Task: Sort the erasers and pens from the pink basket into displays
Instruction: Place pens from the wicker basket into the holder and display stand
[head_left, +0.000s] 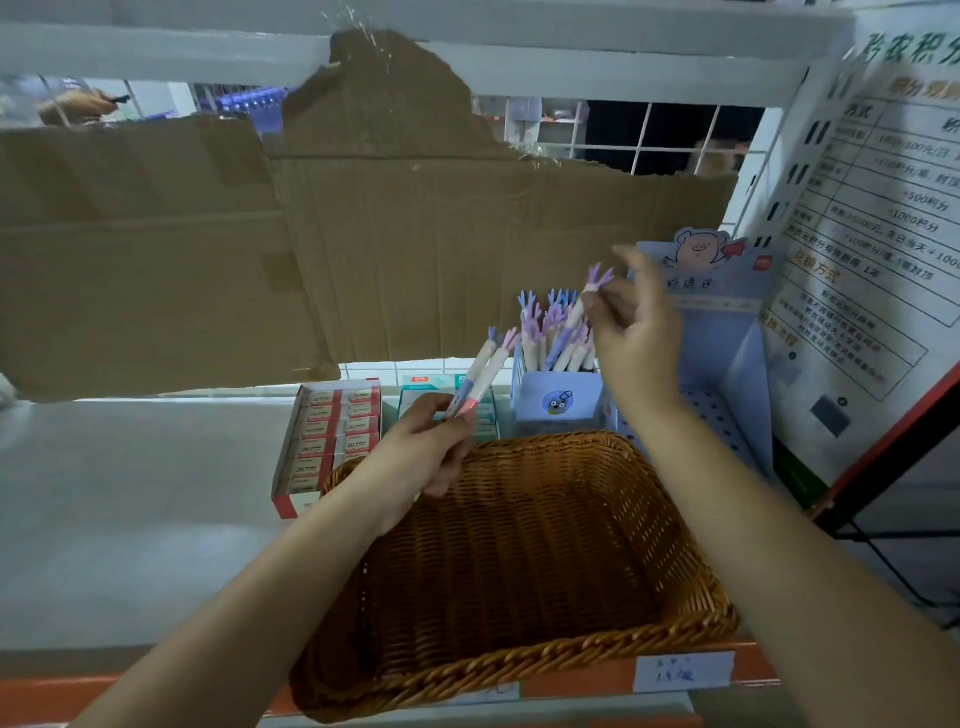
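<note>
Pens (540, 338) with pale barrels and purple or blue hand-shaped toppers are in three places. A crowd of them stands upright in the front compartment of the blue cardboard pen display (561, 402). The left hand (426, 447) pinches a pair of pens (480, 384) by their lower ends above the far rim of the woven wicker basket (717, 613), which reads brown-orange in this light. The right hand (636, 332) grips a single pen (574, 312) near its topper between thumb and fingers, slanted over the standing crowd. Nothing loose shows on the visible part of the basket floor, so the sorting looks nearly done.

The likeliest trouble is the packed compartment. Pushing a slanted pen down among the spread toppers could snag it, tip its neighbours, or shove the light cardboard display backward.

The right hand is blurred, so the firmness of its grip cannot be judged. A slip there would probably send the pen behind the display or onto the perforated tray (711, 415) beside it.

The left hand's pair is held low with most of each barrel sticking up. One could pivot loose and fall into the basket or onto the red-and-white eraser box (332, 431) just beyond the rim.

The basket's near edge appears to overhang the front of the grey shelf (156, 493), so a nudge from either forearm might tilt it.
</note>
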